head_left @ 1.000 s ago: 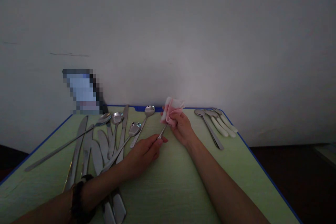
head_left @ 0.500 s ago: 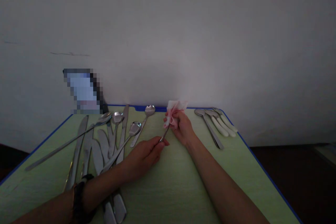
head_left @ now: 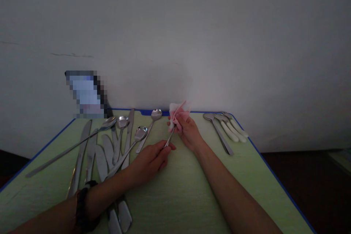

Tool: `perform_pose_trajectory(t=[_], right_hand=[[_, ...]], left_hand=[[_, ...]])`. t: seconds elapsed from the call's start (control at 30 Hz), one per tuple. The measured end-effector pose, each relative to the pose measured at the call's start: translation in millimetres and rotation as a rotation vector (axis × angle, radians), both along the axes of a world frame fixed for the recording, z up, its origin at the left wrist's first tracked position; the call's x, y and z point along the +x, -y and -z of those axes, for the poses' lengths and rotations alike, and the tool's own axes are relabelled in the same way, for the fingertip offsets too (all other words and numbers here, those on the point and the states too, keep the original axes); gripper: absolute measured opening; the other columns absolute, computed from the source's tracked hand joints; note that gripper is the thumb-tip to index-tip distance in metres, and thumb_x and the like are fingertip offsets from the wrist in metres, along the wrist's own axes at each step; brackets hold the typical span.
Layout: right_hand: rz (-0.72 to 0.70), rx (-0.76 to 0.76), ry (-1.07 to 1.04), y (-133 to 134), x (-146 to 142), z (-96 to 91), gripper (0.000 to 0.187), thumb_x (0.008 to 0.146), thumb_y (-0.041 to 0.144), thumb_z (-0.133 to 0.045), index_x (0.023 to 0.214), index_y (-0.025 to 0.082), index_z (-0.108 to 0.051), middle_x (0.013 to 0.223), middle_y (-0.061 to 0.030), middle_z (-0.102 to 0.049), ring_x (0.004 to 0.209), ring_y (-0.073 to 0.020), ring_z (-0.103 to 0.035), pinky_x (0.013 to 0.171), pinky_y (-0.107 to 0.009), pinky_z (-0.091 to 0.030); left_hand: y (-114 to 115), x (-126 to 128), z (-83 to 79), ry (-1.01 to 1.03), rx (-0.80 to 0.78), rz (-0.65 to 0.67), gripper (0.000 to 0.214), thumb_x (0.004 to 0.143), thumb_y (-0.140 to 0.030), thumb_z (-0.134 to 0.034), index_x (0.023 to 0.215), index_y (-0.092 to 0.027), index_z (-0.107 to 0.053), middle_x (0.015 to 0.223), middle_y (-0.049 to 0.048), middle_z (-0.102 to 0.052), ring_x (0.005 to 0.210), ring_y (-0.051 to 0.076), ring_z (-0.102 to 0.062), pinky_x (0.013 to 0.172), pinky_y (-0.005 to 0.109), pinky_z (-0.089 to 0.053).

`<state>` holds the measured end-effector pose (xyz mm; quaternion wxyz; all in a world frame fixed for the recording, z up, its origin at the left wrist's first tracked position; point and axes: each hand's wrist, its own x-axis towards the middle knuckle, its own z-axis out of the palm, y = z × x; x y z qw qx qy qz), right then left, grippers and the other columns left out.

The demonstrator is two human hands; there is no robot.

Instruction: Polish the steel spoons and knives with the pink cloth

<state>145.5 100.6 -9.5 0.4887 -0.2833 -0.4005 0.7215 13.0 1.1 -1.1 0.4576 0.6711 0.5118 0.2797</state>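
Observation:
My left hand (head_left: pixel 150 161) is closed on the slim metal handle of a piece of cutlery (head_left: pixel 169 138). The far end of that piece is covered by a pink and white cloth (head_left: pixel 178 112), so its kind cannot be made out. My right hand (head_left: pixel 189 131) is closed round the cloth, pressing it about the covered end. Just left of the cloth lies a metal spoon (head_left: pixel 156 114), and another spoon (head_left: pixel 140 132) rests beyond my left wrist, its handle running behind my forearm.
Several table knives (head_left: pixel 101 161) and spoons lie in a loose pile on the left of the green table (head_left: pixel 186 197). At the right are metal spoons (head_left: pixel 219 133) and cutlery with cream handles (head_left: pixel 233 131). A blurred phone (head_left: pixel 86 95) leans against the wall behind.
The cloth and my right hand have shifted slightly left, and the cloth's folds have changed shape. My left hand still grips the handle, nearly in the same place.

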Motion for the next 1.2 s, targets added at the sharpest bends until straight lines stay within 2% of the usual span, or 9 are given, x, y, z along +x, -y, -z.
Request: perform_pose_trajectory(t=[0.27,0.57,0.8,1.2], right_hand=[[-0.028,-0.03,0.018,0.1,2.0,0.4,0.023,0.064,0.021,-0.062,0.086,0.018,-0.065,0.084,-0.0007,-0.068,0.067,-0.0135,-0.062,0.054,-0.024,-0.048],[-0.012,-0.012,0.006,0.2,0.2,1.2,0.027,0.064,0.035,-0.072,0.084,0.019,-0.064,0.075,0.0001,-0.066,0.063,-0.0129,-0.06,0.052,-0.024,-0.048],[-0.007,-0.017,0.009,0.2,-0.9,1.4,0.028,0.068,0.044,-0.068,0.078,0.018,-0.063,0.067,0.0014,-0.063,0.055,-0.0111,-0.059,0.046,-0.022,-0.047],[-0.005,-0.055,0.047,-1.2,-1.2,-0.1,0.017,0.07,0.028,-0.06,0.081,0.016,-0.063,0.071,-0.0005,-0.065,0.056,-0.0117,-0.06,0.047,-0.022,-0.047]], left_hand=[[0.1,1.1,-0.9,0.004,-0.006,-0.006,0.038,0.092,-0.041,-0.028,0.104,-0.015,-0.054,0.051,-0.0069,-0.043,0.048,0.011,-0.042,0.049,0.022,-0.032],[1.5,0.8,-1.0,-0.014,0.012,-0.002,0.036,0.093,-0.04,-0.029,0.102,-0.016,-0.054,0.051,-0.0071,-0.042,0.047,0.011,-0.041,0.049,0.022,-0.031],[0.9,0.9,-2.7,-0.009,0.005,0.006,0.035,0.093,-0.039,-0.03,0.104,-0.016,-0.054,0.051,-0.0071,-0.042,0.047,0.011,-0.041,0.048,0.022,-0.03],[-0.4,1.5,-2.1,-0.016,0.003,0.011,0.035,0.093,-0.039,-0.029,0.103,-0.015,-0.052,0.051,-0.0072,-0.044,0.048,0.011,-0.041,0.049,0.022,-0.031]])
